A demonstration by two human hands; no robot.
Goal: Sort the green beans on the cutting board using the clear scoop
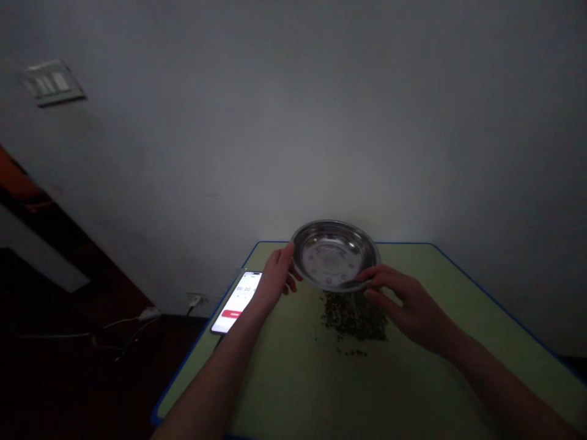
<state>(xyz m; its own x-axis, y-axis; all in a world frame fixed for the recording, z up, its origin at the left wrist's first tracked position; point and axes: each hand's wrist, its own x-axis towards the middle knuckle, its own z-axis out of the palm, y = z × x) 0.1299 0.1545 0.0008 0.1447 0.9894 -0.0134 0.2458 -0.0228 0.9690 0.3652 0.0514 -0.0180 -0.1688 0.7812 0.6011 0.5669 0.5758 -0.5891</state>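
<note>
Left fingers point(292, 283) gripped the left rim of a stainless-steel dish point(331, 255); right fingers point(383, 275) pinched its near-right rim. Dish was between both sets of fingers, raised over the pale green counter point(443, 269). Heap of dark seed-like bits point(358, 321) lay below and just left of the right fingers. Smartphone point(236, 302), screen lit, lay left of the left fingers, partly hidden.

Room dimly lit; right and lower left sunk in shadow. Far side filled by plain grey wall point(321, 122). Switch plate point(51, 82) mounted high at left. Green table point(279, 385) edged in blue, far edge placed close to wall. Plug point(195, 301) seated low, left of table. Dark floor point(105, 391) at left crossed by pale cables point(123, 319). Orange-and-black panel point(21, 183) cut off at left.
</note>
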